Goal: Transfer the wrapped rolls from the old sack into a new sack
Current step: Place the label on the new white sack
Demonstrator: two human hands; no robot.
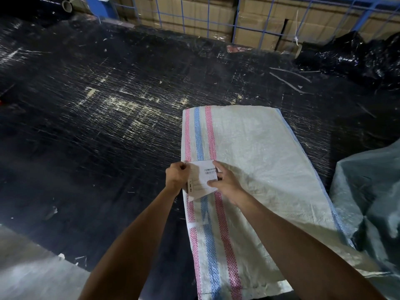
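Head view, lower centre: we are pinching a paper label [202,179] with left hand [176,176] and right hand [225,180] over the flat new sack [259,169]; sack looks light, floppy, best gripped at its hem.

A wide black work surface [91,118], scored all over with pale scratches and worn patches, fills most of the view. Along its far edge runs a blue wire-mesh fence [207,20] with stacked brown cardboard boxes [194,16] behind it. Crumpled glossy black plastic film [350,59] lies heaped at the far right corner, and pale grey floor [28,271] shows at the near left.
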